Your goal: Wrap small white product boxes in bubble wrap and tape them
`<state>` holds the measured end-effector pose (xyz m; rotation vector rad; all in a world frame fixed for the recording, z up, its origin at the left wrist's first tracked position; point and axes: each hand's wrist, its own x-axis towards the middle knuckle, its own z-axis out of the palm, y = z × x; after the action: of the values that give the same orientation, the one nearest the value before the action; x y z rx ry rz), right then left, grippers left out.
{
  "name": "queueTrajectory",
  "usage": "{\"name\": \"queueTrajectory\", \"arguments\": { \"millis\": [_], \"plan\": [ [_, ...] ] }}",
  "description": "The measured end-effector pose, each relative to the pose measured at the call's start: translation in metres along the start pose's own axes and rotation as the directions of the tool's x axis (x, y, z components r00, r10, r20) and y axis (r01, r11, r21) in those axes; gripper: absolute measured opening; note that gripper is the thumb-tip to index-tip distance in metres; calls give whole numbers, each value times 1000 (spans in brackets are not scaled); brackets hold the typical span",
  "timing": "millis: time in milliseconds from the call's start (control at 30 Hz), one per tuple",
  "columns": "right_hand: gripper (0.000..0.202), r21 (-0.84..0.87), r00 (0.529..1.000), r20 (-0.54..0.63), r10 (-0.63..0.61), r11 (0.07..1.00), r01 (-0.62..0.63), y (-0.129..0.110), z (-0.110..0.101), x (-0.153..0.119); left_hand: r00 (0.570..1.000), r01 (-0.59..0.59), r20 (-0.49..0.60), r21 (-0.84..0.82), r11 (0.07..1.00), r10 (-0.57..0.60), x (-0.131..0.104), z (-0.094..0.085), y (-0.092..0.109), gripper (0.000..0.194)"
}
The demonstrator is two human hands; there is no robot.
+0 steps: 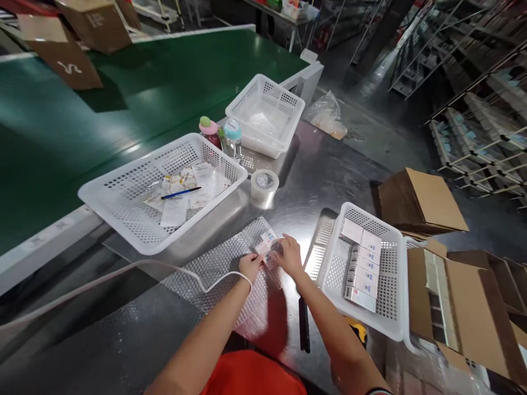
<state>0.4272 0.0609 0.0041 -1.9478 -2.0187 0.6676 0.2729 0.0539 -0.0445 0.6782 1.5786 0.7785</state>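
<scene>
A sheet of bubble wrap (209, 271) lies on the metal table. On its upper part is a small white printed item (265, 242), perhaps a flat box, with clear plastic about it. My left hand (250, 267) pinches the item's near edge. From the right, my right hand (290, 255) curls its fingers over the clear bubble wrap beside the item, partly hiding it. A white cord (135, 265) runs in from the left to my left wrist. A clear tape roll (264, 192) stands just beyond my hands.
At right, a white basket (331, 274) holds several small white boxes (366, 263). Another basket (123, 219) holds papers and a blue pen (181, 192). Behind are two bottles (233, 137) and a third basket (284, 140). Cardboard (424, 200) and a green conveyor (173, 82) flank the table.
</scene>
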Motion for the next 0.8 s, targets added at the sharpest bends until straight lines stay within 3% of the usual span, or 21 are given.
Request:
{"name": "queueTrajectory", "arguments": {
  "millis": [67,167,233,300,400,600,800],
  "plan": [
    [52,120,979,118,166,976,-180,12,-10,16,999,29,16,-47,998,-28,-2,-3,-2,36],
    [47,278,921,321,221,908,-314,20,-8,26,999,47,-22,-64,997,-49,-4,-8,0,27],
    [44,328,921,311,233,884,-334,18,-2,25,995,-4,-104,50,999,9,-7,-10,5,21],
    [42,331,933,274,234,888,-320,16,1,21,977,-112,-148,261,959,155,-14,-10,13,17],
    [35,269,952,232,198,928,-259,13,-2,20,943,-264,-62,463,846,328,-28,-5,26,9],
    [31,148,953,241,184,963,-224,8,-10,24,947,-275,20,574,771,322,-46,3,39,29],
    [37,-73,954,201,221,975,-210,-22,-12,9,987,-112,-43,526,843,158,-41,14,46,18]
  ]
}}
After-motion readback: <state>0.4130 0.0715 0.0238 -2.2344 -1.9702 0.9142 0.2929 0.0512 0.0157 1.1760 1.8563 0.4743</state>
